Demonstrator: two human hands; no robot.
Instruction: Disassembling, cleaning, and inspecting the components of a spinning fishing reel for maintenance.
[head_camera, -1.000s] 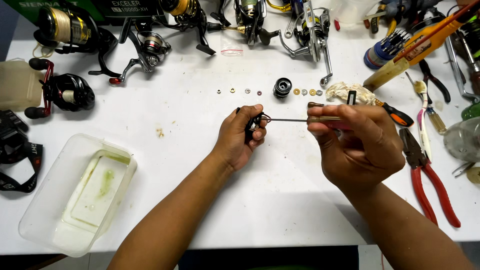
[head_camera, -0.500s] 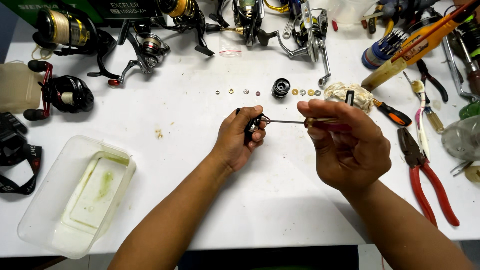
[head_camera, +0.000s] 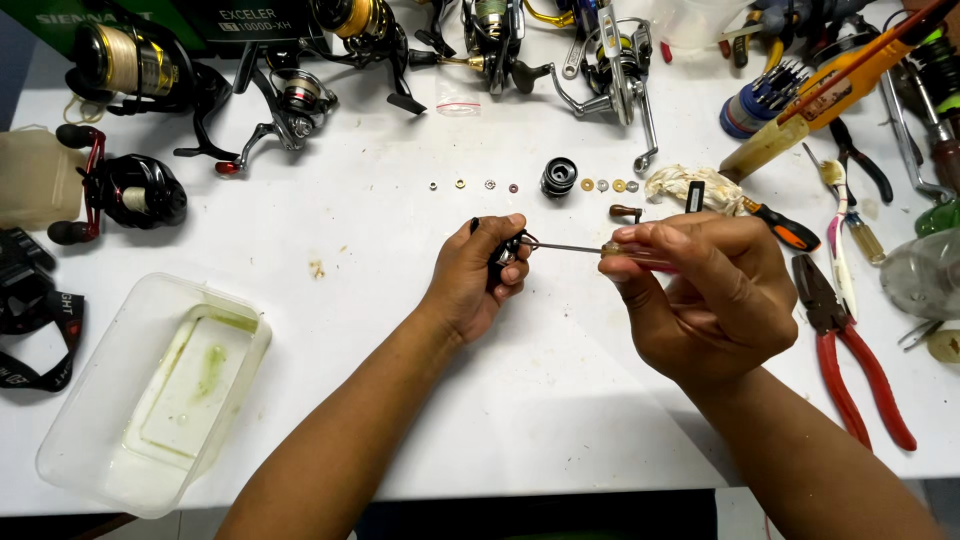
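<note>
Your left hand (head_camera: 475, 275) pinches a small black part (head_camera: 500, 262) above the table (head_camera: 400, 230). Your right hand (head_camera: 705, 295) is closed around a screwdriver (head_camera: 590, 249); its tip touches the part.

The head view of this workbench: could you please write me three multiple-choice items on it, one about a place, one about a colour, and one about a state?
1. Where does the clear plastic tub sit?
A. at the table's near left
B. at the far right
C. between the hands

2. What colour are the handles of the pliers?
A. blue
B. red
C. green

3. What is the right hand doing?
A. lying flat on the table
B. holding the pliers
C. holding a thin screwdriver whose tip reaches the small black part in the left hand

Answers: 1 A, the tub lies by the near left edge. 2 B, both handles are red. 3 C, the shaft runs from the right hand's fingers to the part.
</note>
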